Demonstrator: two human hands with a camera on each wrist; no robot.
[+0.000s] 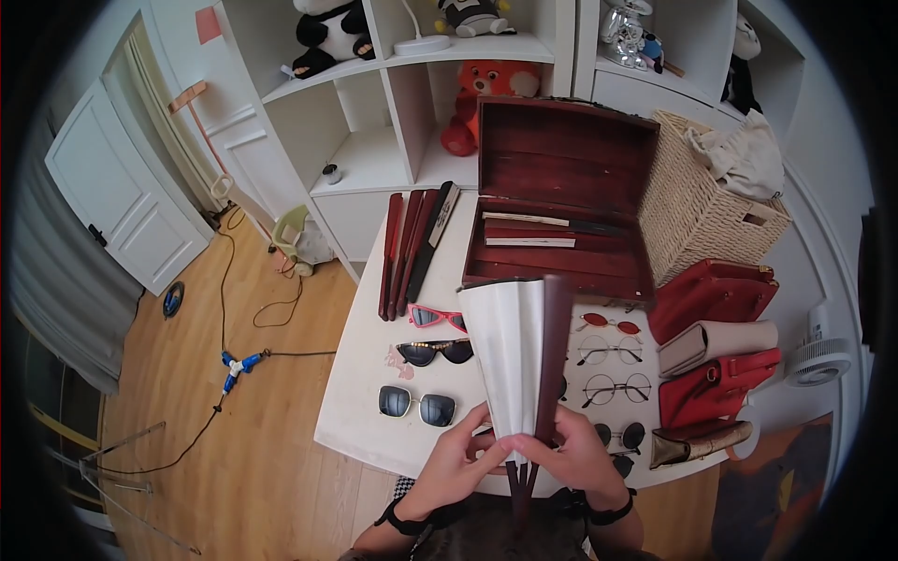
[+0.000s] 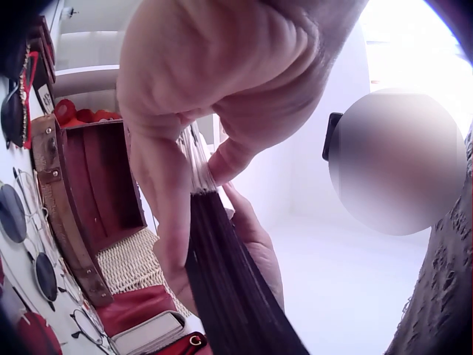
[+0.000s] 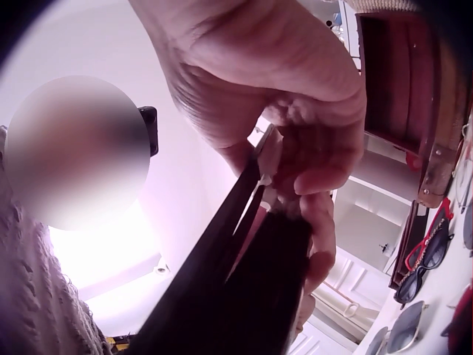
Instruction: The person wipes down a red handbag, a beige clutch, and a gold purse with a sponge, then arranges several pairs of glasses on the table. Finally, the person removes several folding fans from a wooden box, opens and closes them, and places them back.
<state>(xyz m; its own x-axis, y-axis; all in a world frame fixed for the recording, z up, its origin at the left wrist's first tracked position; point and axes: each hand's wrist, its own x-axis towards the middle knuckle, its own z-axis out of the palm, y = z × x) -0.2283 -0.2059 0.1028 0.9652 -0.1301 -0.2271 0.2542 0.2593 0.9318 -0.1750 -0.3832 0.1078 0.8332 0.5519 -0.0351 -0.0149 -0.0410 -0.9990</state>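
Note:
A partly spread folding fan [image 1: 507, 360] with white pleats and dark red ribs stands upright between both hands, above the table's front edge. The left hand [image 1: 460, 465] pinches its lower left side, thumb across the front. On its lower right side the right hand [image 1: 582, 458] grips the dark outer rib, thumb near the other thumb. In the left wrist view the dark ribs [image 2: 229, 274] run down from beneath the left hand [image 2: 222, 74]. The ribs [image 3: 251, 274] stand a little apart in the right wrist view, below the right hand [image 3: 273, 81].
On the white table [image 1: 351, 411] lie sunglasses [image 1: 418, 406], round glasses [image 1: 617, 389] and several closed fans [image 1: 412, 248]. An open dark red chest [image 1: 566, 159] stands behind, holding more fans. Handbags [image 1: 716, 299] line the right side, near a wicker basket [image 1: 702, 196].

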